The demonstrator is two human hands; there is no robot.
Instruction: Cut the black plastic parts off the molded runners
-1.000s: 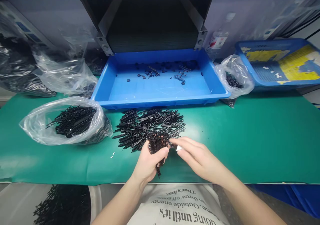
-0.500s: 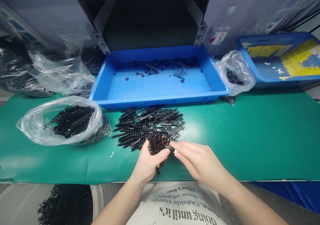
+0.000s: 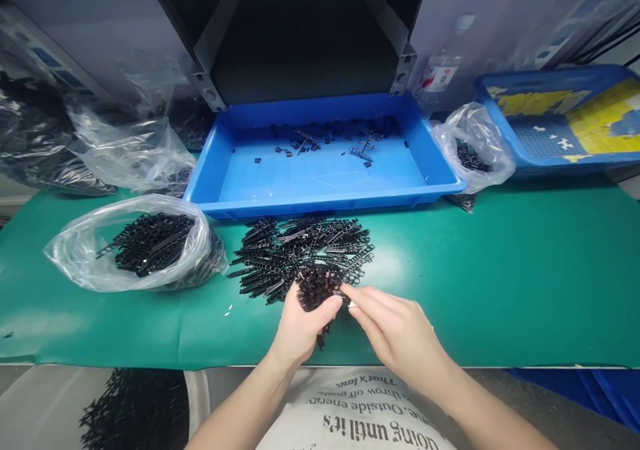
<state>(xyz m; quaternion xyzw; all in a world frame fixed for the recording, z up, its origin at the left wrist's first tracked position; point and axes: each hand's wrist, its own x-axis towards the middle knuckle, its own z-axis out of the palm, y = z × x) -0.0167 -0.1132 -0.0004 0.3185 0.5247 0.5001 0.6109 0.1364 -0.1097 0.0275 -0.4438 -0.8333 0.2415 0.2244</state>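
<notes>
My left hand [image 3: 301, 321] is wrapped round a thick bundle of black plastic strips [image 3: 316, 286], their ends pointing up and a few hanging below the fist. Close against the bundle's right side, my right hand [image 3: 393, 317] pinches with thumb and forefinger at the end of a black plastic strip; a small white bit shows at its fingertips. Just beyond both hands, a pile of similar black strips [image 3: 270, 257] with ladder-like and looped shapes lies spread on the green table mat [image 3: 475, 290].
Behind the pile stands a blue tray [image 3: 310, 205] with scattered black pieces. An open plastic bag [image 3: 75, 263] of black strips is at left, a smaller bag [image 3: 493, 150] at right beside a blue basket [image 3: 550, 160]. Below the table's left edge sits a round tub [image 3: 199, 397] with black parts.
The whole view has shifted slightly, so everything appears a little further right. Both hands keep nearly the same pose at the bundle.
</notes>
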